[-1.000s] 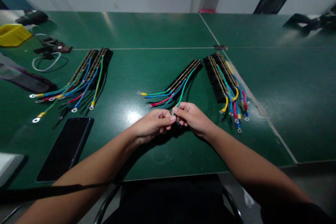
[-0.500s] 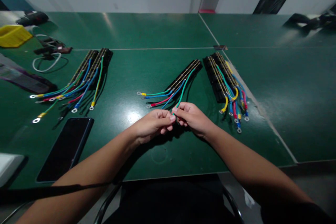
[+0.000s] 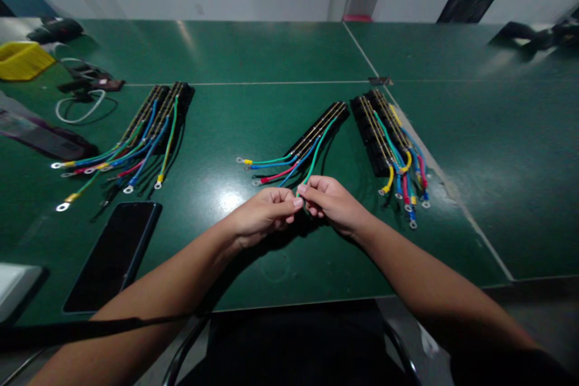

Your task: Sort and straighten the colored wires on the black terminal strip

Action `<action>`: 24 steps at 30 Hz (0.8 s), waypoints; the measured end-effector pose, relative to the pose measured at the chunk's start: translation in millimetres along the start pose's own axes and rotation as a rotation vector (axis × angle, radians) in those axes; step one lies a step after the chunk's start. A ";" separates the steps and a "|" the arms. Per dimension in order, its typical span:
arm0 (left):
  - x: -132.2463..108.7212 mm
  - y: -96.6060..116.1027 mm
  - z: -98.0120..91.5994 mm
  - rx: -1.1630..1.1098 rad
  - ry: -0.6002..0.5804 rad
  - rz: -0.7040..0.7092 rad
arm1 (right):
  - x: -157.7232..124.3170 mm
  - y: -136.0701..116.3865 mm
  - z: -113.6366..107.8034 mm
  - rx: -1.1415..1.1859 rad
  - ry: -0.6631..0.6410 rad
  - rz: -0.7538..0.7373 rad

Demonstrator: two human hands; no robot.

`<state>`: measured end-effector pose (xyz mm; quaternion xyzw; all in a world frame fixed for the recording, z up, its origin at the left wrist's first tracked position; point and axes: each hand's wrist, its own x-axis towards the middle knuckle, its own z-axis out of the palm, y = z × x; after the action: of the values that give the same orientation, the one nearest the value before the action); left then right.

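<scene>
A green wire (image 3: pixel 318 148) runs from a black terminal strip (image 3: pixel 312 137) with brass-coloured rails down to my fingers. My left hand (image 3: pixel 271 214) pinches the wire's lower end, which the fingertips hide. Just right of it, my right hand (image 3: pixel 332 202) is closed on the same wire, thumb against forefinger. Beside them, other leads of this strip lie loose: a red wire (image 3: pixel 280 175) and blue wires, ending in ring terminals (image 3: pixel 256 183). The strip rests tilted on the green table (image 3: pixel 253 114).
Two wired strips (image 3: pixel 158 114) lie at left, two more (image 3: pixel 380 132) at right with ring-ended leads. A phone (image 3: pixel 113 256) sits near my left forearm. Farther left are a yellow bin (image 3: pixel 25 61), a white cable (image 3: pixel 81 117) and a clear package (image 3: pixel 43 132).
Both hands stay nearly in place on the green wire. My left fingertips have shifted very slightly.
</scene>
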<state>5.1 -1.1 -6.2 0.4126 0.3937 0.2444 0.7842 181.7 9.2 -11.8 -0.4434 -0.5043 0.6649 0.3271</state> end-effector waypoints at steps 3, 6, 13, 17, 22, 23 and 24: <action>-0.2 0.5 0.0 0.002 0.003 0.000 | 0.0 -0.2 -0.3 -0.003 -0.006 0.006; -1.1 3.6 2.0 -0.020 -0.050 -0.027 | -0.6 -1.3 0.0 0.000 -0.010 -0.001; -0.8 2.3 2.2 -0.034 -0.060 -0.033 | -0.5 -1.1 0.8 0.000 -0.007 -0.009; -0.6 0.8 1.7 -0.003 0.010 -0.015 | -0.5 -0.3 -0.3 -0.007 0.004 0.000; -0.9 2.6 2.7 -0.015 -0.024 -0.015 | -1.2 -0.8 -0.4 -0.004 -0.008 -0.004; -1.0 3.2 3.1 -0.023 -0.044 -0.019 | -1.3 -1.2 -0.1 -0.003 -0.011 -0.002; -1.0 3.6 3.4 -0.033 -0.060 -0.024 | -1.3 -1.6 0.1 0.000 -0.013 -0.002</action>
<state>7.1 -1.4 -1.6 0.4021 0.3709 0.2292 0.8051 182.1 8.4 -9.9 -0.4387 -0.5070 0.6673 0.3245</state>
